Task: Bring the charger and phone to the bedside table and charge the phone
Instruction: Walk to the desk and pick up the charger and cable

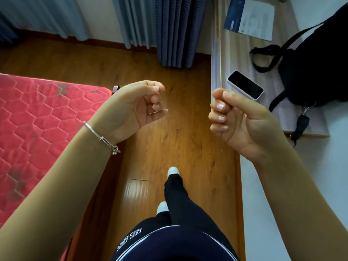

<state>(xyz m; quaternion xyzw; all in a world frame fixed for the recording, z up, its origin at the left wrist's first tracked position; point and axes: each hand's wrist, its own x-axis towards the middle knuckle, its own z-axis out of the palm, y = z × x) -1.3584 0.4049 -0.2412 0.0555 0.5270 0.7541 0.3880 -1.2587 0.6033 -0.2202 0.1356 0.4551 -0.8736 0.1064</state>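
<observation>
A phone (245, 85) with a black screen and white case lies flat on the pale desk (237, 53) at the right, close to its left edge. My right hand (239, 121) hovers in front of the desk, just below and left of the phone, fingers curled shut and holding nothing. Over the wooden floor, near the bed's corner, my left hand (140, 106) is loosely curled and empty, with a silver bracelet on its wrist. No charger shows in view.
A black bag (318, 68) with straps lies on the desk right of the phone. A blue-and-white booklet (250, 17) rests farther back. A red quilted mattress (37, 129) fills the left. Grey curtains (169, 29) hang ahead. My legs stand on the wooden floor (178, 76) between bed and desk.
</observation>
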